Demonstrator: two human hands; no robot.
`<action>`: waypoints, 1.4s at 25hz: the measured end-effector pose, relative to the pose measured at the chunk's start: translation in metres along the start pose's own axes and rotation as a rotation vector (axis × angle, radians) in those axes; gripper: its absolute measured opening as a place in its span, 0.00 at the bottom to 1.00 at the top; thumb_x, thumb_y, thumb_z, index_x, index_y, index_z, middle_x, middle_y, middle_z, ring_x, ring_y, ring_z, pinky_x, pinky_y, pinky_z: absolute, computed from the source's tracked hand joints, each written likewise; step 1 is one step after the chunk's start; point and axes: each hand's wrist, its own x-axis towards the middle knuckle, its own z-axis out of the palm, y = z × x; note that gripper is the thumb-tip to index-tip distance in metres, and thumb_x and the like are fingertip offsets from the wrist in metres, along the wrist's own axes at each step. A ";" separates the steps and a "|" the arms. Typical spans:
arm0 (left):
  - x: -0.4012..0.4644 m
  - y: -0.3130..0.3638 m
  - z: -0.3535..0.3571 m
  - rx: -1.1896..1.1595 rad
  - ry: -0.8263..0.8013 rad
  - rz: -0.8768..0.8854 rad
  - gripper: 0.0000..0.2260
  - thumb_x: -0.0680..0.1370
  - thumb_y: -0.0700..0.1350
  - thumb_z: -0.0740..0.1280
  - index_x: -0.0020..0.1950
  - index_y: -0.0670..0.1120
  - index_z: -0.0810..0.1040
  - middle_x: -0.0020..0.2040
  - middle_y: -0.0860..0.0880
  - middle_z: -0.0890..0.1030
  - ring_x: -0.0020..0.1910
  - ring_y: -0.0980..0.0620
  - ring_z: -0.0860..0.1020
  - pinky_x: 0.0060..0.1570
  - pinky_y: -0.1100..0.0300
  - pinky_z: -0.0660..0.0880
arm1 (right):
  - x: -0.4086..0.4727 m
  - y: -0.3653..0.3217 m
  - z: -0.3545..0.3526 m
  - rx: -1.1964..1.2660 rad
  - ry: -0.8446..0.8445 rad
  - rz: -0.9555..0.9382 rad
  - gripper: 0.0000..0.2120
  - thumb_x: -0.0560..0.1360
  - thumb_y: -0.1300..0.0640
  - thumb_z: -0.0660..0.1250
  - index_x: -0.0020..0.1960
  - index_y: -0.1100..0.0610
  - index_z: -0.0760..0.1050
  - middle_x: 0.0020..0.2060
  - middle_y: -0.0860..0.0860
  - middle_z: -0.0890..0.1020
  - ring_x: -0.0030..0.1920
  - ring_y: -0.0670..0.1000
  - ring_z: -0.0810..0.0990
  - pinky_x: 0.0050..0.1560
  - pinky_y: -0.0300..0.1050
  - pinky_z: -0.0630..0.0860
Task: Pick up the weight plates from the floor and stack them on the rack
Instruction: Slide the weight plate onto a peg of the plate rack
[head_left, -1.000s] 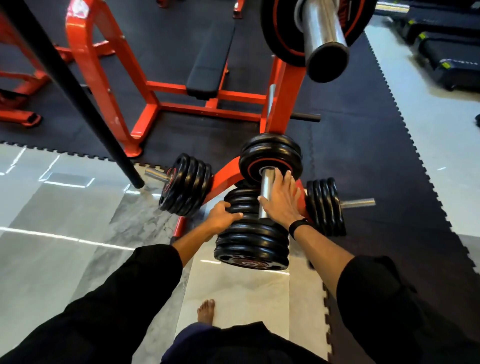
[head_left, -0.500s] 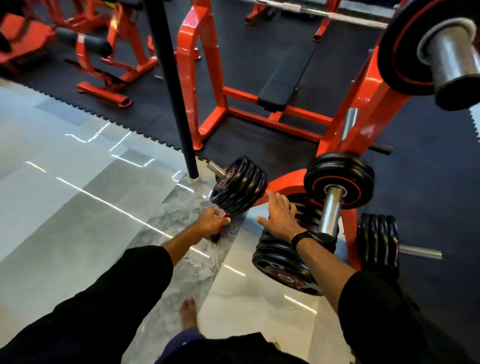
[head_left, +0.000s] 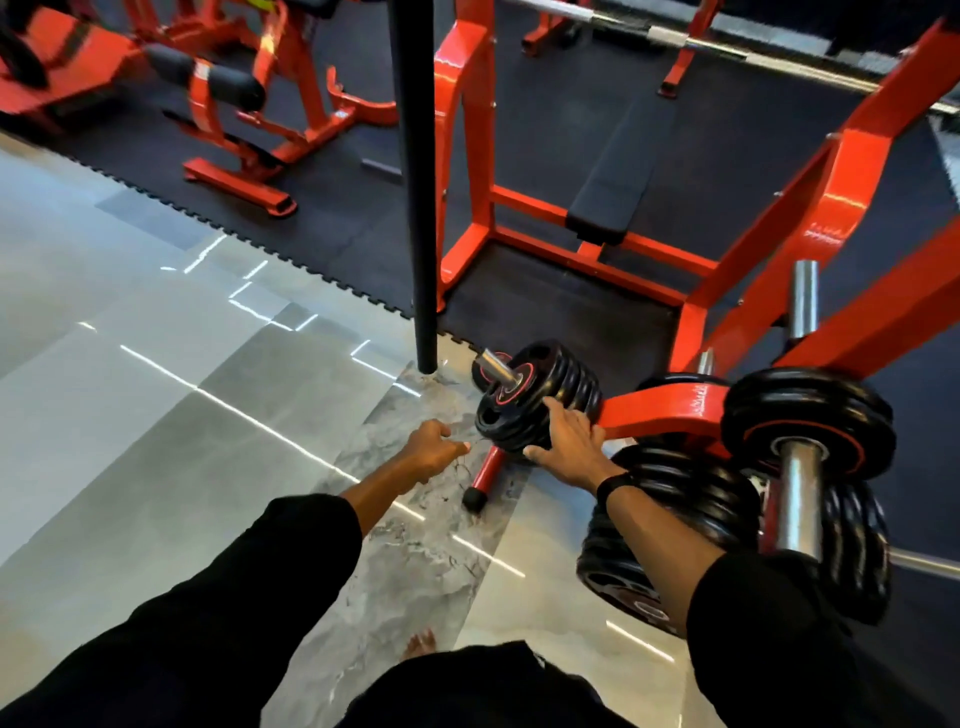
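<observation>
Most of the job looks done. The red plate rack (head_left: 670, 410) already carries black weight plates on several chrome pegs: a stack on the left peg (head_left: 540, 395), a stack on the upper right peg (head_left: 810, 421), a thick stack low at the front (head_left: 675, 525) and more behind the right forearm (head_left: 857, 551). One small plate (head_left: 482, 368) seems to sit behind the left stack, at the edge of the rubber mat; whether it rests on the floor or on the rack I cannot tell. No other loose plate shows on the grey tiled floor (head_left: 156, 441), so little or nothing seems left.

The right hand (head_left: 569, 441) lies spread on the near edge of the left stack, fingers (head_left: 558, 410) extended flat and pressing rather than gripping. The left hand (head_left: 434, 449) hangs just beside that stack with its fingers curled loosely in, holding nothing.

The plates bear red rings around their hubs; any lettering on them is too blurred to read, and no brand shows on the rack.
</observation>
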 end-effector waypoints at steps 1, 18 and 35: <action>0.006 -0.001 -0.008 0.001 0.004 0.022 0.21 0.77 0.52 0.69 0.66 0.45 0.68 0.56 0.45 0.74 0.49 0.49 0.77 0.45 0.56 0.76 | 0.008 -0.010 0.000 -0.020 -0.005 -0.009 0.38 0.73 0.47 0.67 0.75 0.55 0.52 0.68 0.58 0.67 0.70 0.60 0.61 0.69 0.60 0.57; 0.226 0.140 -0.127 0.083 0.082 0.093 0.15 0.76 0.48 0.71 0.58 0.43 0.74 0.54 0.45 0.76 0.52 0.46 0.77 0.51 0.55 0.75 | 0.262 -0.018 -0.087 0.124 0.014 0.078 0.38 0.75 0.46 0.67 0.75 0.56 0.51 0.69 0.58 0.68 0.71 0.62 0.61 0.69 0.62 0.58; 0.519 0.271 -0.106 0.413 -0.291 0.116 0.05 0.76 0.41 0.71 0.45 0.43 0.76 0.48 0.44 0.75 0.50 0.48 0.74 0.50 0.56 0.71 | 0.487 0.043 -0.106 0.485 0.020 0.633 0.32 0.76 0.50 0.66 0.74 0.54 0.55 0.68 0.58 0.70 0.71 0.61 0.63 0.68 0.60 0.58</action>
